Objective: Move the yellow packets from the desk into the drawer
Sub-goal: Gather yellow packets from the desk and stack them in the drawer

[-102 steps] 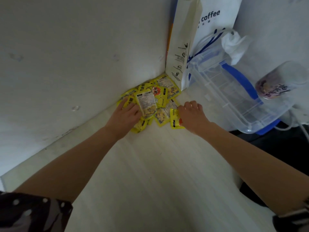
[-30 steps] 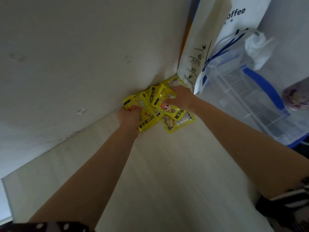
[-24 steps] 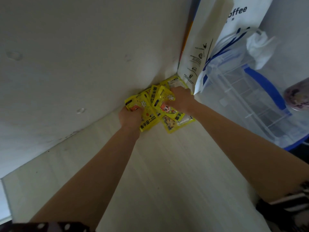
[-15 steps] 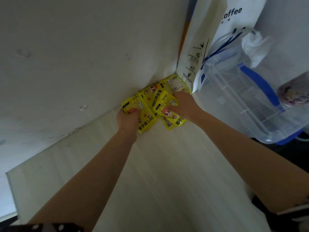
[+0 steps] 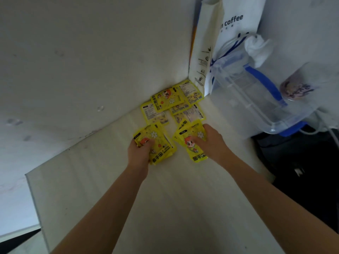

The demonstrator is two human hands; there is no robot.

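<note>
Both hands now drawn back from the corner, left hand (image 5: 140, 153) and right hand (image 5: 211, 142) each gripping separate yellow packets (image 5: 156, 142); others remain on the desk (image 5: 165, 208).

From my feed, the left hand (image 5: 139, 153) covers the near part of its small stack of yellow packets (image 5: 157, 143), so I cannot count them. The right hand (image 5: 211, 143) hides the right side of its own bunch (image 5: 190, 142). At the desk's far corner, the remaining packets (image 5: 170, 101) overlap, and their small print is unreadable. The white coffee bag (image 5: 229, 33) is cut off by the top edge, its first word partly hidden. The cup (image 5: 300, 87) at right is blurred.
</note>
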